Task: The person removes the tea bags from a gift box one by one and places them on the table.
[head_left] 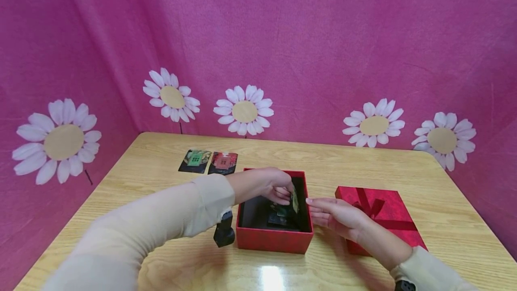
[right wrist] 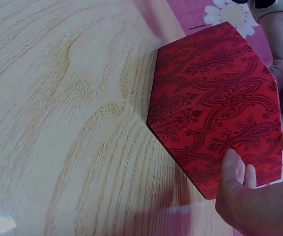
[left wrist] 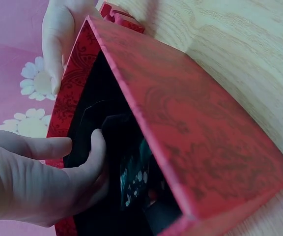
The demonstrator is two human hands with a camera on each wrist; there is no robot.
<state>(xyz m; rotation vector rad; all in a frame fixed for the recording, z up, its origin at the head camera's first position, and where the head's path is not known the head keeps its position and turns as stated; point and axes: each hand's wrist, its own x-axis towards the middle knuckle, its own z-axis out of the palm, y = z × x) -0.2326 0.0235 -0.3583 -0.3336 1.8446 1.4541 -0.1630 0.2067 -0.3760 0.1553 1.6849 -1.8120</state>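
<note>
A booth-like nook, kind of room unclear: pink cloth [head_left: 307, 53] with white flowers [head_left: 244, 111] hangs around a wooden bench [head_left: 161, 205]

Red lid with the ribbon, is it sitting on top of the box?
No, the red lid lies on the table to the right of the open box.

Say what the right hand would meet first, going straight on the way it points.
Probably the right outer wall of the patterned red box; the fingers look very close, though whether they touch it is unclear.
</note>
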